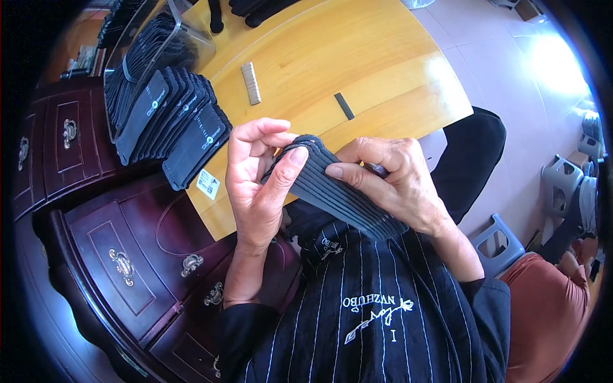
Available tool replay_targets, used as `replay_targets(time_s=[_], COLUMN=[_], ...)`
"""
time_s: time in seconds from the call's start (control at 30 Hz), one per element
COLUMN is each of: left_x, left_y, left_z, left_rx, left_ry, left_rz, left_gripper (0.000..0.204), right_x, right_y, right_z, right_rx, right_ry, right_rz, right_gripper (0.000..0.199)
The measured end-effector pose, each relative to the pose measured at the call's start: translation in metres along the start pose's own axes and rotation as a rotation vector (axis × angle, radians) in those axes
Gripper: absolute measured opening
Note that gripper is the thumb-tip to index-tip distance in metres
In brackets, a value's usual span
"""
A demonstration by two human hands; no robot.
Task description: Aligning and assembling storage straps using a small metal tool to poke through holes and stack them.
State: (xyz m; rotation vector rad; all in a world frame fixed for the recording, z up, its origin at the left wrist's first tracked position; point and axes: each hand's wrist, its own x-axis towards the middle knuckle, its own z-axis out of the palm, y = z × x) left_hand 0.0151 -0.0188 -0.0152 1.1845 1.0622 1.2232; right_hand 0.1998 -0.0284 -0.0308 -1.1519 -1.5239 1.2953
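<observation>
A fanned stack of dark grey fabric pieces [345, 198], their edges layered like ribs, is held up over my lap. My left hand [258, 172] grips its upper left end, with the thumb on top and the fingers curled behind. On the stack's upper right side, my right hand [389, 172] is closed with the thumb pressed against the layers. Part of a small dark object [375, 169] shows between its curled fingers; its kind is hidden. More dark grey pieces with pale prints [172, 124] lie in overlapping rows at the table's left side.
A clear plastic bin [179, 32] stands behind those rows. On the yellow wooden table [287, 64] are a beige strip [251, 83], a short dark strip [344, 106] and a white label [207, 184]. Dark red drawers [121, 255] stand left; grey stools [498, 246] and a person in a rust-coloured top [543, 313] are right.
</observation>
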Motion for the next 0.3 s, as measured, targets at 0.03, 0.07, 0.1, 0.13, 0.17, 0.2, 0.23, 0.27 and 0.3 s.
replay_targets(time_s=[0.03, 0.07, 0.1, 0.13, 0.17, 0.2, 0.23, 0.27, 0.3], left_x=[0.001, 0.002, 0.005, 0.008, 0.01, 0.011, 0.011, 0.011, 0.009], left_y=[0.002, 0.003, 0.005, 0.005, 0.006, 0.006, 0.007, 0.008, 0.012], left_z=[-0.001, -0.002, -0.004, -0.006, -0.009, -0.014, -0.016, -0.017, -0.018], left_rx=[-0.014, -0.028, -0.028, -0.027, -0.026, 0.01, 0.009, 0.072, 0.138], left_ry=[-0.034, -0.067, -0.068, -0.119, -0.169, -0.231, -0.231, -0.216, -0.194], left_rz=[-0.043, -0.087, -0.086, -0.11, -0.134, -0.176, -0.176, -0.292, -0.407], left_gripper=[0.035, 0.037, 0.037, 0.04, 0.044, 0.052, 0.052, 0.06, 0.068], right_x=[0.001, 0.002, 0.002, 0.003, 0.004, 0.004, 0.005, 0.005, 0.006], right_y=[-0.001, -0.001, -0.002, -0.002, -0.001, -0.002, -0.002, -0.003, -0.005], right_z=[0.0, 0.0, -0.001, -0.001, -0.001, -0.002, -0.002, -0.003, -0.002], right_rx=[0.001, -0.01, -0.023, -0.024, -0.005, 0.014, 0.013, -0.014, -0.039], right_ry=[-0.001, -0.012, -0.022, -0.022, -0.036, -0.049, -0.048, -0.059, -0.076], right_rz=[-0.001, 0.03, 0.061, 0.061, 0.068, 0.076, 0.077, 0.081, 0.083], right_gripper=[0.018, 0.016, 0.014, 0.014, 0.014, 0.014, 0.014, 0.013, 0.012])
